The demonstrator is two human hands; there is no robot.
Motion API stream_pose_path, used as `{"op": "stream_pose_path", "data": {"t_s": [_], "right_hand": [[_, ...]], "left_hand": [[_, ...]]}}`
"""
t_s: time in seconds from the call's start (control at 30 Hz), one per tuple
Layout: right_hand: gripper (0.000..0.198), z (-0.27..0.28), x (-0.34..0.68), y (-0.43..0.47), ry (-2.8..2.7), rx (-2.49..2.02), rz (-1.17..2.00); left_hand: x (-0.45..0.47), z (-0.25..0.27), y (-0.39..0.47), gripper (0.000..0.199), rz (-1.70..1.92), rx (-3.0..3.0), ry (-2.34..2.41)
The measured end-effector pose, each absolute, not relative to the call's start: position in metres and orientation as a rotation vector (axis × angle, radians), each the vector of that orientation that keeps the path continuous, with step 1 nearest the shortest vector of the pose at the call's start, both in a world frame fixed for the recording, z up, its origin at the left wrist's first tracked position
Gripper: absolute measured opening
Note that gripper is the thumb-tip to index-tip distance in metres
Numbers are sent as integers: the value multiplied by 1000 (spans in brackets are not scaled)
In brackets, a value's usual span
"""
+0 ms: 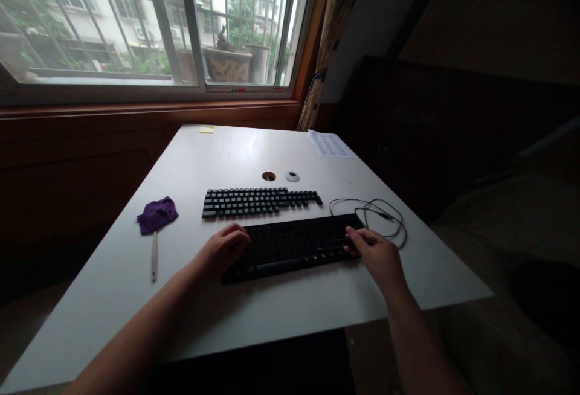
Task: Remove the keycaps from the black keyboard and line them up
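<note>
A black keyboard (281, 244) lies across the table in front of me. Most of its keys look bare of caps, with several caps left along the near right edge. My left hand (227, 249) rests at its left end, fingers curled against the frame. Over the right end, my right hand (369, 250) pinches a small dark keycap puller (347, 241), whose thin wire prongs point left toward the keys. Behind the keyboard, loose black keycaps (244, 202) are laid out in rows like a keyboard layout.
A black cable (399, 220) coils at the right. On the left lie a purple cloth (157, 214) and a light-handled brush or stick (154, 259). Farther back are a table hole (269, 176), its round cover (292, 176), printed paper (330, 144) and a yellow note (207, 130).
</note>
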State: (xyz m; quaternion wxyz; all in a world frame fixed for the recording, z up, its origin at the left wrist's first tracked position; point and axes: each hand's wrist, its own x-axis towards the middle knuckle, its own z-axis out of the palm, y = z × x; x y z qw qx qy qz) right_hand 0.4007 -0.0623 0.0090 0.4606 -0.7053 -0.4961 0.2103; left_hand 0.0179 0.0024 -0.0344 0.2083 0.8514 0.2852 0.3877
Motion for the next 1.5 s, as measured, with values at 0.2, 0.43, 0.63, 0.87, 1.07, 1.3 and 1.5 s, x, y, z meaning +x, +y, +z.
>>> {"op": "stream_pose_path", "data": {"t_s": [0.2,0.43,0.63,0.87,1.07,1.3,1.5], "right_hand": [[47,15,401,-63,-1149,-1756,558],[49,12,402,-60,-1266,-1817,497],[56,11,402,-56,-1436,-1915,413],[54,7,387,-50,-1286,-1886,532],[51,2,382,-49,-1268,-1836,587],[50,4,377,-53,-1379,-1848,503],[49,8,371,-54,-1457,-1857,460]], "left_hand": [[18,-34,3,12,1065,2364,800],[18,-33,2,13,1009,2385,781],[18,-35,3,14,998,2392,789],[18,-26,-1,13,963,2362,775],[17,-21,-2,13,941,2346,759],[18,-23,-2,14,931,2343,776],[18,-24,-2,13,917,2347,768]]}}
